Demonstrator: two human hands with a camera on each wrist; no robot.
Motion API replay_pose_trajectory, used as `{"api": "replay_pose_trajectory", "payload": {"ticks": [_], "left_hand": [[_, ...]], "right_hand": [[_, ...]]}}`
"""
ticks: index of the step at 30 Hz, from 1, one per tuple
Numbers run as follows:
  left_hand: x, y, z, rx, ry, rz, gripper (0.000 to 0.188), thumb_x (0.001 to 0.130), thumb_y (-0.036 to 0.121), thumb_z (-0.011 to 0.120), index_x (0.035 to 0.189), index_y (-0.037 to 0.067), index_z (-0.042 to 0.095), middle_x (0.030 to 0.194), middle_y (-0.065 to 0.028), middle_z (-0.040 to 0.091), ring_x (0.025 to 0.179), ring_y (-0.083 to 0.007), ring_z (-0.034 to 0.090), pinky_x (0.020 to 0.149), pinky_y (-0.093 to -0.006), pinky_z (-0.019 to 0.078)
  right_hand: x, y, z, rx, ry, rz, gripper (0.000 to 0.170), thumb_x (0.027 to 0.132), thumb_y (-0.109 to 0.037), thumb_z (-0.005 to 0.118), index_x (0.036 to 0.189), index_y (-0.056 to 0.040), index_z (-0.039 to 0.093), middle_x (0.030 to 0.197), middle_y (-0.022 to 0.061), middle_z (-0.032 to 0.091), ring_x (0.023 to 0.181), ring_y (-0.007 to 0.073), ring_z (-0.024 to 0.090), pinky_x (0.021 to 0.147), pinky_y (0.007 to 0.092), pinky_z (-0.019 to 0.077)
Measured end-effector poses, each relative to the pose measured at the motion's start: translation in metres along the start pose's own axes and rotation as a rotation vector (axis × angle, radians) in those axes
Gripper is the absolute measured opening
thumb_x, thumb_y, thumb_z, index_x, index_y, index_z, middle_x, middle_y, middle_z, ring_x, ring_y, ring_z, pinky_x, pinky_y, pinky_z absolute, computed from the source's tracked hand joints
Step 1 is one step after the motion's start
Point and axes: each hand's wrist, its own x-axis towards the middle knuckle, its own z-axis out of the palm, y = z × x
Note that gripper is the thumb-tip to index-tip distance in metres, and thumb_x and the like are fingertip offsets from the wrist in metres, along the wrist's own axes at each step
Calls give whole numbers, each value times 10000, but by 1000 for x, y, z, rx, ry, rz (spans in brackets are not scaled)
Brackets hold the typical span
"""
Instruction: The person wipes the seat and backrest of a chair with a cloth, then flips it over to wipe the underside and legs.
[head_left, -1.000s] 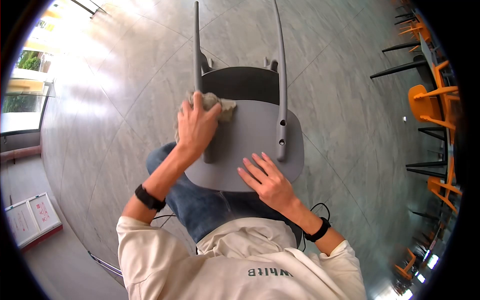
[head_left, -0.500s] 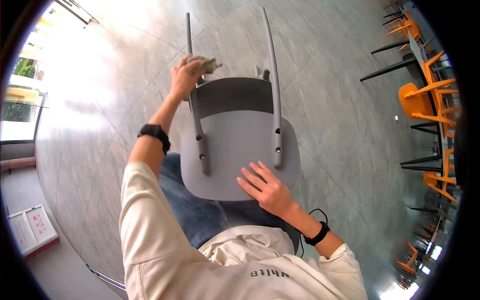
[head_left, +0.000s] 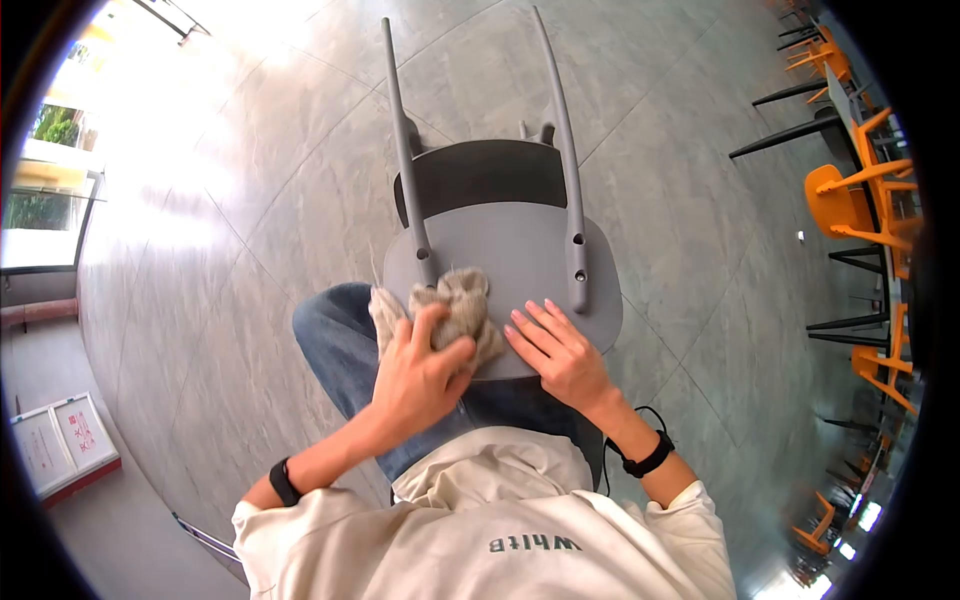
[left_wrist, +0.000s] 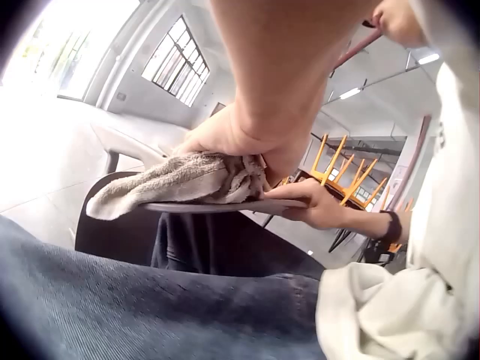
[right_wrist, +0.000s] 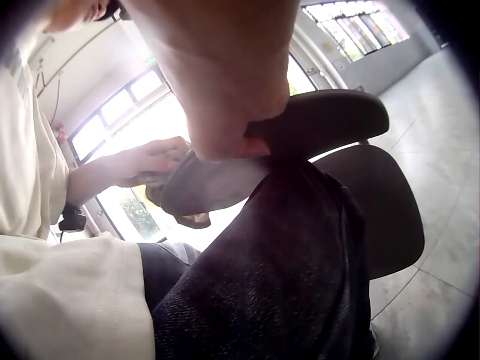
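A grey chair (head_left: 515, 250) lies upside down across the person's lap, seat underside up and legs pointing away. My left hand (head_left: 422, 378) holds a crumpled beige cloth (head_left: 462, 305) against the near left part of the seat, by the base of the left leg (head_left: 403, 140). Part of the cloth hangs past the seat edge in the left wrist view, where the cloth (left_wrist: 165, 184) bunches under the palm. On the near right edge, my right hand (head_left: 565, 365) grips the seat, fingers extended over the surface and thumb hidden below in the head view.
The dark backrest (head_left: 485, 178) hangs beyond the seat, above the grey tiled floor (head_left: 680, 200). Orange chairs (head_left: 838, 205) and tables line the right side. A framed sign (head_left: 65, 445) stands at the lower left. A thin black cable (head_left: 655, 412) loops by the right forearm.
My left hand has brought the cloth from the left leg's joint near the backrest back to the near left of the seat. My right hand has stayed at the near edge.
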Motion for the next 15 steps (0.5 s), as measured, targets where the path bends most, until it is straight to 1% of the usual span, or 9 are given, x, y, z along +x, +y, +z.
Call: {"api": "replay_pose_trajectory", "payload": {"ticks": [2, 5, 6, 9, 12, 15], "left_hand": [[-19, 7, -9, -48, -16, 30, 222, 735, 173, 768, 926, 182, 655, 1253, -148, 482, 932, -342, 563, 746, -424, 524], [-26, -3, -22, 85, 19, -106, 205, 726, 184, 779, 893, 177, 659, 1216, -130, 504, 863, -323, 580, 650, -412, 540], [-22, -11, -25, 162, 21, -175, 174, 752, 200, 777, 884, 164, 668, 1195, -105, 528, 940, -340, 608, 664, -426, 539], [-5, -40, -9, 135, 120, -247, 127, 802, 183, 732, 897, 135, 662, 1186, -134, 545, 908, -357, 625, 712, -446, 529], [4, -55, -6, 133, 145, -251, 128, 832, 188, 704, 933, 129, 651, 1181, -155, 555, 904, -373, 634, 743, -462, 523], [25, -108, 22, 265, 262, -355, 213, 848, 229, 679, 1053, 174, 659, 1188, -142, 562, 889, -379, 635, 721, -465, 543]], "right_hand": [[0, 1, 0, 19, -3, 0, 367, 810, -52, 568, 1161, -25, 673, 1235, 149, 645, 1198, 338, 580, 1080, 482, 434], [0, 1, 1, 34, -1, -3, 381, 810, -33, 565, 1177, -24, 666, 1241, 150, 641, 1203, 341, 575, 1086, 483, 429], [0, 1, 2, 38, 2, -2, 386, 809, -26, 564, 1181, -24, 663, 1243, 150, 640, 1205, 342, 573, 1088, 484, 428], [-1, 2, 3, 40, 4, -8, 391, 806, -3, 561, 1182, -20, 664, 1242, 154, 640, 1207, 349, 571, 1089, 484, 427], [-1, 2, 6, 41, 17, -12, 401, 797, 16, 560, 1183, -14, 664, 1240, 156, 641, 1207, 355, 571, 1084, 486, 432], [-1, 2, 9, 48, 40, -17, 408, 792, 28, 559, 1183, -12, 665, 1234, 153, 645, 1204, 356, 573, 1079, 484, 438]]}}
